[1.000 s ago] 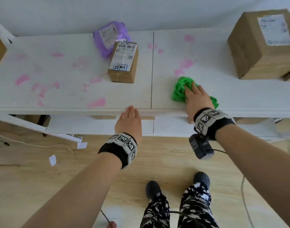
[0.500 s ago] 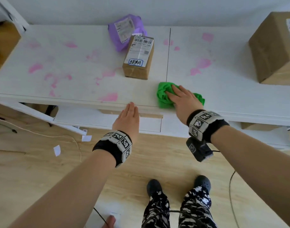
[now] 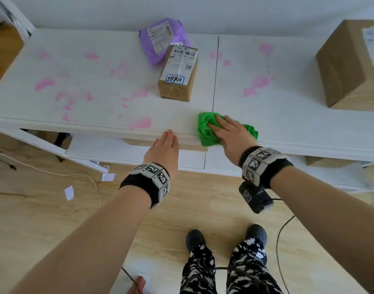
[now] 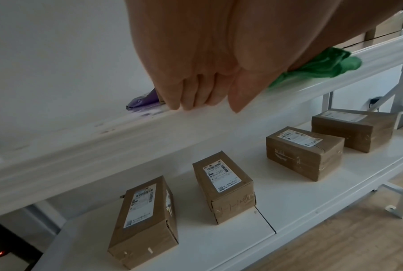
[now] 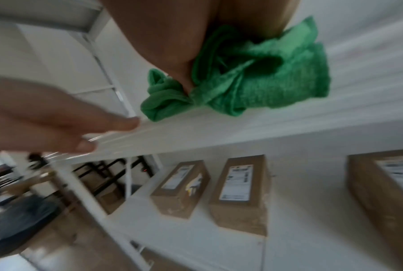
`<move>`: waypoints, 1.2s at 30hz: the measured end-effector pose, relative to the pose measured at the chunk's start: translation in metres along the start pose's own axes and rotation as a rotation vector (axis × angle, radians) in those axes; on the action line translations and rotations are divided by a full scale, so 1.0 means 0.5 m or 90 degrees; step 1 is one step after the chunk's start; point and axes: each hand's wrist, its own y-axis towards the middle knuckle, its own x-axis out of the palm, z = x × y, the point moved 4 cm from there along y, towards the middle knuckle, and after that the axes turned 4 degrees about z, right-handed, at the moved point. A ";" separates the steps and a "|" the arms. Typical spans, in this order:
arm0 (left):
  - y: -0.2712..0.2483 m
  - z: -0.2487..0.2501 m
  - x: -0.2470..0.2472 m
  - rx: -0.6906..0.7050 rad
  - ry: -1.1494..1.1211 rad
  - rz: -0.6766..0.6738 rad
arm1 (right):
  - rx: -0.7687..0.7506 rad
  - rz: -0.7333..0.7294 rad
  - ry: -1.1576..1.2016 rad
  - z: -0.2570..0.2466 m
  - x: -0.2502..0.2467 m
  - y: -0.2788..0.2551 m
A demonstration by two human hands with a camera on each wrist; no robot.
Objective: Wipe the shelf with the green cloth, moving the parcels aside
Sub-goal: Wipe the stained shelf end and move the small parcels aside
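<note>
The crumpled green cloth (image 3: 205,129) lies at the front edge of the white shelf (image 3: 288,117), across the seam between its two boards. My right hand (image 3: 231,132) presses on the cloth with flat, straight fingers; the right wrist view shows the cloth (image 5: 265,82) bunched under the palm. My left hand (image 3: 164,145) is open, its fingertips (image 4: 195,97) touching the shelf's front lip just left of the cloth (image 4: 323,62). A small brown parcel (image 3: 178,75) stands behind, against a purple mailer bag (image 3: 160,39). Pink stains (image 3: 139,124) spot the shelf.
A large brown box (image 3: 351,66) stands at the shelf's right end. On the lower shelf (image 4: 288,210) several taped brown parcels (image 4: 223,185) sit in a row. Wooden floor, cables and paper scraps lie below.
My right hand has slid the cloth leftward along the front edge, from right of the seam onto it. The left hand has stayed at the shelf's lip.
</note>
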 end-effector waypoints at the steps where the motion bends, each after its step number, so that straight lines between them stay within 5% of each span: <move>1: -0.002 0.002 0.001 -0.002 0.001 -0.004 | 0.041 0.003 -0.001 0.038 -0.011 0.001; 4: 0.000 0.005 0.005 -0.014 -0.005 0.004 | 0.178 -0.002 -0.017 0.130 -0.044 0.016; 7: 0.002 0.010 0.009 -0.024 -0.010 0.005 | 0.236 -0.027 -0.041 0.109 -0.045 0.041; 12: 0.014 0.012 -0.015 -0.061 -0.035 -0.007 | 0.007 -0.082 -0.046 -0.055 -0.010 0.033; 15: 0.023 0.032 -0.040 -0.093 -0.066 0.004 | -0.058 -0.143 -0.034 -0.033 -0.007 0.015; 22: 0.081 0.144 -0.077 -0.053 -0.142 0.024 | 0.088 -0.141 -0.085 0.213 -0.087 0.118; 25: 0.111 0.183 -0.099 -0.039 -0.154 0.036 | 0.136 -0.129 -0.102 0.230 -0.109 0.146; 31: 0.173 0.206 -0.132 -0.066 -0.156 0.040 | -0.095 -0.172 -0.113 0.168 -0.070 0.088; 33: 0.193 0.206 -0.133 -0.057 -0.130 0.022 | -0.083 -0.185 -0.108 0.213 -0.089 0.109; 36: 0.222 0.201 -0.140 -0.047 -0.101 -0.010 | 0.060 -0.119 -0.116 0.305 -0.147 0.170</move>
